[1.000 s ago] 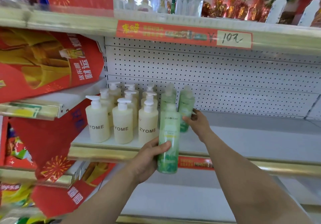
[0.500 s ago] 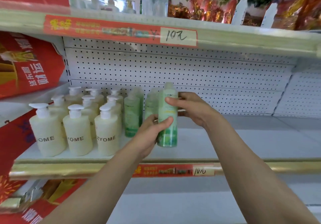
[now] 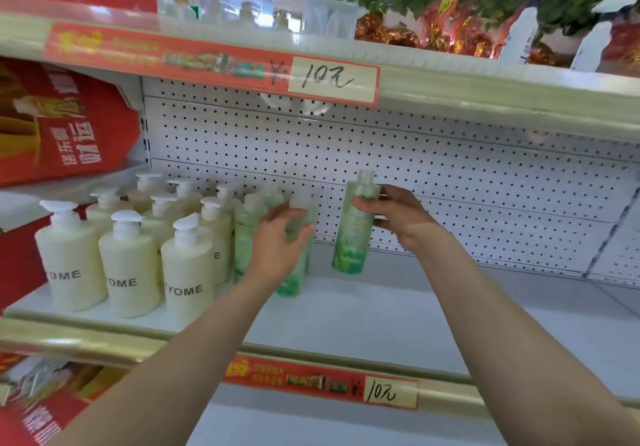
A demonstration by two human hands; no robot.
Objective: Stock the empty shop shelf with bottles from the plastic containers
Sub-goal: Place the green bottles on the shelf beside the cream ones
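My right hand (image 3: 394,217) grips a green bottle (image 3: 353,238) by its upper half. The bottle is slightly tilted, with its base at the back of the white shelf (image 3: 433,314) near the pegboard. My left hand (image 3: 277,241) curls round a second green bottle (image 3: 292,277) that stands on the shelf just left of the first. More green bottles (image 3: 246,234) stand behind it, partly hidden by my hand. Several cream pump bottles (image 3: 188,272) marked ZYOME fill the shelf's left end.
The shelf has bare white surface to the right of the green bottles. A gold front rail carries a red price strip (image 3: 322,381). The upper shelf edge (image 3: 485,99) overhangs. Red packages (image 3: 65,123) crowd the left side.
My left hand let go of the green bottle and moved left onto a standing green bottle. My right hand carried the first bottle right and toward the back.
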